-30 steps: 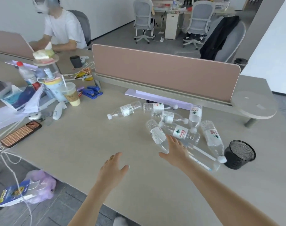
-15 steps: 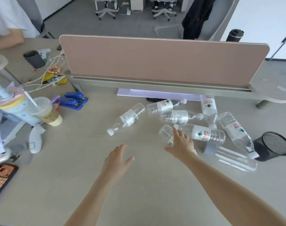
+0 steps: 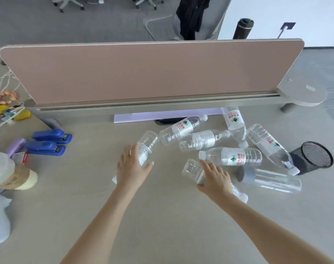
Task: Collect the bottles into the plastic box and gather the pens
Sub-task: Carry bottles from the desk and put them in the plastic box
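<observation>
Several clear water bottles lie jumbled on the beige desk (image 3: 162, 216). My left hand (image 3: 131, 168) grips the leftmost bottle (image 3: 148, 144) near its neck, and the cap peeks out below my palm. My right hand (image 3: 216, 179) holds the nearest bottle (image 3: 192, 169), fingers curled over its middle. Other bottles lie beyond: one (image 3: 178, 129) near the divider, one (image 3: 202, 140) behind it, one (image 3: 232, 156) just past my right fingers, and two at the right (image 3: 234, 121) (image 3: 270, 147). A clear cylinder with a grey band (image 3: 269, 181) lies on its side. No pens show.
A black mesh cup (image 3: 314, 159) stands at the right. The pink divider (image 3: 143, 73) closes off the back, with a lavender sheet (image 3: 162, 116) under it. Two blue staplers (image 3: 48, 141) and a lidded drink cup (image 3: 12, 174) sit at the left.
My left hand has reached forward and closed on the leftmost bottle. My right hand stays on the nearest bottle, now curled round it. The view has tilted down toward the desk.
</observation>
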The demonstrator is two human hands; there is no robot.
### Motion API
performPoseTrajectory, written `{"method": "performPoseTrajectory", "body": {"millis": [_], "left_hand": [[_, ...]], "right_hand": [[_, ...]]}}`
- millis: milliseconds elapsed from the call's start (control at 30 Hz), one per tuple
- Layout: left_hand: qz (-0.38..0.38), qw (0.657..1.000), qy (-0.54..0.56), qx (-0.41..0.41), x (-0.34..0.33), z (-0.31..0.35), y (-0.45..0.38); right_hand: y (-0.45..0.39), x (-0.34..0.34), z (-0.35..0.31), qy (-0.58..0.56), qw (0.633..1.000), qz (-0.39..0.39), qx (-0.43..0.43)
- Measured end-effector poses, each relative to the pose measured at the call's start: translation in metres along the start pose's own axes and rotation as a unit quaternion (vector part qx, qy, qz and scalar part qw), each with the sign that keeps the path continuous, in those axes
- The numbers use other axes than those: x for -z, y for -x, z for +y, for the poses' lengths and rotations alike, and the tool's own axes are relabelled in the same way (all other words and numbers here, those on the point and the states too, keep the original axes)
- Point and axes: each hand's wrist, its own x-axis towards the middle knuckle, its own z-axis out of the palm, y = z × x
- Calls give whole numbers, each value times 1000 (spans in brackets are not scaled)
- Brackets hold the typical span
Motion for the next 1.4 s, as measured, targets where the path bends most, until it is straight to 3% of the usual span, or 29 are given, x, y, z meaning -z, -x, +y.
{"method": "performPoseTrajectory", "body": {"millis": [300, 567, 700, 800, 933, 1067, 1400], "left_hand": [[-64, 989, -130, 29, -18, 6, -75], [-87, 979, -179, 37, -38, -2, -81], [-47, 990, -124, 47, -33, -3, -69], [-31, 999, -17, 37, -20, 5, -47], [-46, 984, 169, 44, 8, 29, -4], [-47, 977, 209, 2, 21, 54, 44], [-223, 913, 303, -159, -22, 170, 172]], "right_hand": [[16, 10, -6, -46, 998, 41, -4], [31, 19, -4, -64, 996, 64, -7], [41, 17, -4, -81, 994, 72, -12], [50, 17, -2, -91, 994, 66, -14], [67, 19, 3, -117, 990, 75, -17], [88, 26, 16, -136, 985, 99, -31], [198, 51, 119, -191, 949, 182, -174]]}}
